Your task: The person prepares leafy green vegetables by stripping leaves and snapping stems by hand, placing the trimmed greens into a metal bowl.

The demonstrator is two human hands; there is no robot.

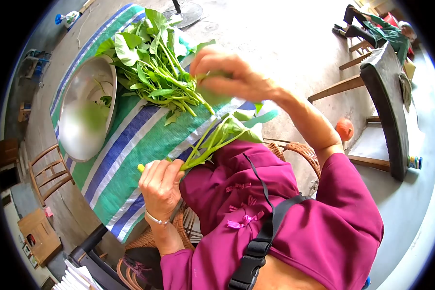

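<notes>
My left hand (160, 187), with a bracelet at the wrist, is closed around the lower stems of a small bunch of leafy greens (212, 145) that look like water spinach. The leaves of this bunch point up and right over my lap. Above it, my right hand (229, 77) is smeared by motion, its fingers curled around what looks like a blurred green leaf (216, 89). A larger pile of the same greens (152, 67) lies on the striped sheet, just left of my right hand. Left of the pile sits a metal bowl (75, 137) with some green pieces inside, partly blurred.
The green, blue and white striped sheet (135, 137) spreads under the bowl and pile. A wooden chair (50, 176) stands at the left. To the right are a dark-edged bench-like piece (384, 116) and an orange round object (344, 130). Another person (384, 36) reclines at the far right.
</notes>
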